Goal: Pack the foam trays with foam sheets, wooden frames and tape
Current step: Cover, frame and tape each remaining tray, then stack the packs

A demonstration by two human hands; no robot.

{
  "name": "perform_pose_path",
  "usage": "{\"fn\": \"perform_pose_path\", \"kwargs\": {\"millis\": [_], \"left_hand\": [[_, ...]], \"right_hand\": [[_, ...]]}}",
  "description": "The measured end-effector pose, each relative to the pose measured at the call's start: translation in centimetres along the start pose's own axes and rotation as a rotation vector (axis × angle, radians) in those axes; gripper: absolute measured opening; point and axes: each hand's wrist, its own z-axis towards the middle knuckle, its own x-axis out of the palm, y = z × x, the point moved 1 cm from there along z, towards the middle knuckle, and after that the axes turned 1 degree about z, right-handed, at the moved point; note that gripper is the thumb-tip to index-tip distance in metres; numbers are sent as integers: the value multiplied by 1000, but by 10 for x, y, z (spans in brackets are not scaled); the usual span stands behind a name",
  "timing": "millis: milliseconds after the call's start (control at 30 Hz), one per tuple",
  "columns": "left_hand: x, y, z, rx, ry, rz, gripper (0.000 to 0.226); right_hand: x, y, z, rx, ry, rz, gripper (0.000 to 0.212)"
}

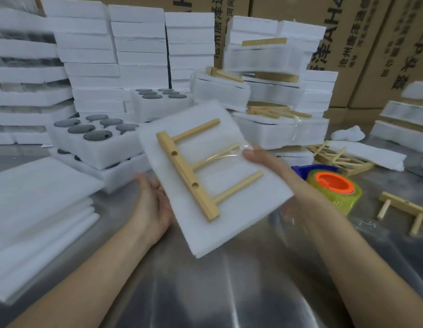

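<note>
Wooden frame [201,171] lies diagonally on the foam sheet [212,176] we clamp between left hand [156,202] and right hand [267,159], mid-frame.

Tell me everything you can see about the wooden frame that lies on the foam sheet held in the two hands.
The wooden frame is pale, unfinished-looking wood: one flat bar with three round dowels sticking out to one side, like a comb. Two empty round holes show in the bar between the dowels. It lies flat on a white foam sheet, which is tilted. Clear tape crosses the middle dowel near the right hand; the left hand supports the sheet from below.
</note>
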Motion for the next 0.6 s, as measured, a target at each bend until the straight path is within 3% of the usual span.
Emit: {"fn": "perform_pose_path", "kwargs": {"millis": [67,133,200,267,333,433,600], "left_hand": [[6,0,3,61,29,-41,77],[6,2,5,78,37,-41,76],[2,4,9,93,57,-14,76],[2,4,10,102,81,47,80],[2,5,13,93,114,86,86],[2,7,15,87,150,132,87],[0,11,19,76,196,191,93]], "right_hand": [[-11,17,-4,-204,-91,184,29],[-28,34,-6,-366,-293,327,25],[-50,49,6,-419,-563,300,36],[-74,64,29,-353,-826,176,51],[-93,72,53,-222,-984,95,70],[-112,69,85,71,-1062,-156,91],[-121,71,108,261,-1082,-399,88]]}}
